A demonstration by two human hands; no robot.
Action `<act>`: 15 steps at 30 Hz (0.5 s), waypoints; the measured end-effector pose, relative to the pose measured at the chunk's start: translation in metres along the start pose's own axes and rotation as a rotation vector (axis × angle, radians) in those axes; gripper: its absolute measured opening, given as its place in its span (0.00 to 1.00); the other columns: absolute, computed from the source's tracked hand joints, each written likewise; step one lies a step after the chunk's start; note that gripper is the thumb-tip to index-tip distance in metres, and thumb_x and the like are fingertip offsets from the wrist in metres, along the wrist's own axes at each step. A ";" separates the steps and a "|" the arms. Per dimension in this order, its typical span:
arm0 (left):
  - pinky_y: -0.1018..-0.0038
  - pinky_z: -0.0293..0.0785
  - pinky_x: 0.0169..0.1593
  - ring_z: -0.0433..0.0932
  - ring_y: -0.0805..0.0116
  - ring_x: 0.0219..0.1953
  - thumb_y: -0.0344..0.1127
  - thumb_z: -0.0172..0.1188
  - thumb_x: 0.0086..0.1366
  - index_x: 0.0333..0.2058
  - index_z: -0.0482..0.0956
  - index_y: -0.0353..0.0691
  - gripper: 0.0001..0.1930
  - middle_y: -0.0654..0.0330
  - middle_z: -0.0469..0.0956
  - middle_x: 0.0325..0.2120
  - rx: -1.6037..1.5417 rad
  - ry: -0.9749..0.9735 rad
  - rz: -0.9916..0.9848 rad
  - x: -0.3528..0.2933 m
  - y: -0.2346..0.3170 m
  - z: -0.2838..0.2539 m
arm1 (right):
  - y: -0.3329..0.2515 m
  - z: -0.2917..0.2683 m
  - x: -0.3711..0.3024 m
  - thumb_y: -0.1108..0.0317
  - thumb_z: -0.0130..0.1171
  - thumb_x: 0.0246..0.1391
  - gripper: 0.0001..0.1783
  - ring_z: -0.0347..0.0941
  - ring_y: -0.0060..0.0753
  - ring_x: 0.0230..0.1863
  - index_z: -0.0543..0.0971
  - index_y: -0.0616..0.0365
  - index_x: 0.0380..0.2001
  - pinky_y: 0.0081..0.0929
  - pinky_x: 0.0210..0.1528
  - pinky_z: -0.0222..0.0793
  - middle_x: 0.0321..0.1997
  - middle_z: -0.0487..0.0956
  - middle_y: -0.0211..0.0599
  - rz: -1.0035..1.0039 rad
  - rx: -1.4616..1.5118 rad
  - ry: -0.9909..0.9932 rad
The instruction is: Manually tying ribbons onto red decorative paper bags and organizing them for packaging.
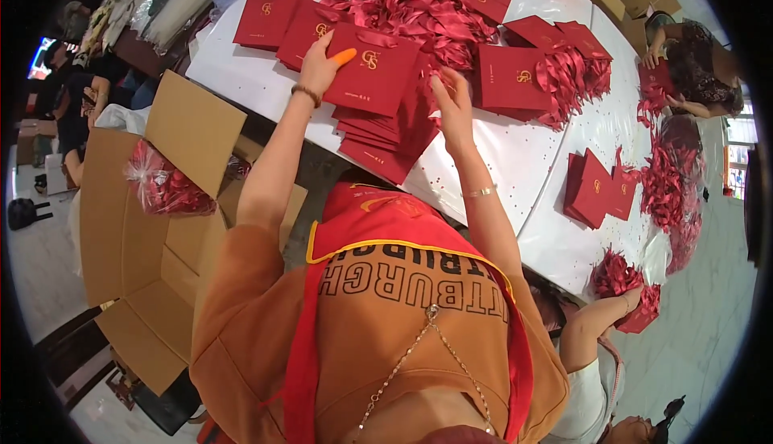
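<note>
Bag (372, 86), red, sits just right of the left grip (320, 68), closed on its side edge with thumb across the face; the right grip (453, 107) is partly open below the ribbons (447, 37), any hold unclear; below the left grip, a stack (372, 156) lies on the counter (503, 174); the bag looks light, stiff, smooth, easily creased, best held by its edges.

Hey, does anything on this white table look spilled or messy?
Yes, mildly: small red specks lie scattered across the white table, loose and unevenly spread like litter, and the red ribbons toward the far side lie in a tangled heap.
</note>
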State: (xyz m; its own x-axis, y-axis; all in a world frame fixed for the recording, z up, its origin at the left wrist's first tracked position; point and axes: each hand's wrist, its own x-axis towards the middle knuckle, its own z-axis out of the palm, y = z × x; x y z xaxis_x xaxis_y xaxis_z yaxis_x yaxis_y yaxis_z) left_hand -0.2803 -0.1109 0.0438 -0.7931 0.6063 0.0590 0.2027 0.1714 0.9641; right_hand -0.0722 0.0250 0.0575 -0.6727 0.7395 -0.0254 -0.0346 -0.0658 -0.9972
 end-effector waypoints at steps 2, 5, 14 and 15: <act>0.70 0.67 0.49 0.73 0.62 0.45 0.37 0.64 0.50 0.49 0.67 0.33 0.28 0.49 0.74 0.42 -0.035 -0.057 -0.091 0.017 -0.010 -0.002 | 0.016 0.009 0.027 0.60 0.52 0.54 0.24 0.66 0.30 0.42 0.64 0.61 0.50 0.24 0.45 0.61 0.43 0.69 0.40 -0.040 -0.135 -0.030; 0.66 0.69 0.46 0.73 0.54 0.43 0.44 0.63 0.49 0.49 0.69 0.36 0.29 0.51 0.75 0.41 0.211 -0.017 0.001 0.022 -0.026 0.006 | 0.029 0.023 0.052 0.53 0.55 0.49 0.29 0.66 0.37 0.46 0.67 0.64 0.48 0.28 0.49 0.60 0.44 0.71 0.46 -0.016 -0.288 -0.047; 0.63 0.66 0.47 0.69 0.49 0.44 0.49 0.62 0.48 0.47 0.70 0.37 0.30 0.46 0.72 0.38 0.400 0.056 0.050 -0.015 -0.024 0.030 | 0.018 0.032 0.040 0.45 0.60 0.41 0.34 0.73 0.39 0.41 0.69 0.64 0.41 0.30 0.44 0.65 0.39 0.76 0.48 0.096 -0.499 0.092; 0.64 0.65 0.48 0.69 0.49 0.44 0.49 0.63 0.48 0.46 0.70 0.37 0.30 0.47 0.72 0.38 0.421 0.006 -0.028 -0.021 -0.026 0.028 | 0.024 0.029 0.039 0.45 0.60 0.41 0.33 0.73 0.39 0.40 0.70 0.64 0.41 0.30 0.43 0.65 0.38 0.76 0.48 0.115 -0.475 0.068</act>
State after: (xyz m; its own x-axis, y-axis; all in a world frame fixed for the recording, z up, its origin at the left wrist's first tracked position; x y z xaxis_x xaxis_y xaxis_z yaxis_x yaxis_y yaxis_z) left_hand -0.2524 -0.1065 0.0107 -0.8044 0.5930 0.0369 0.3974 0.4908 0.7753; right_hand -0.1205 0.0323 0.0342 -0.6023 0.7882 -0.1262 0.3884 0.1512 -0.9090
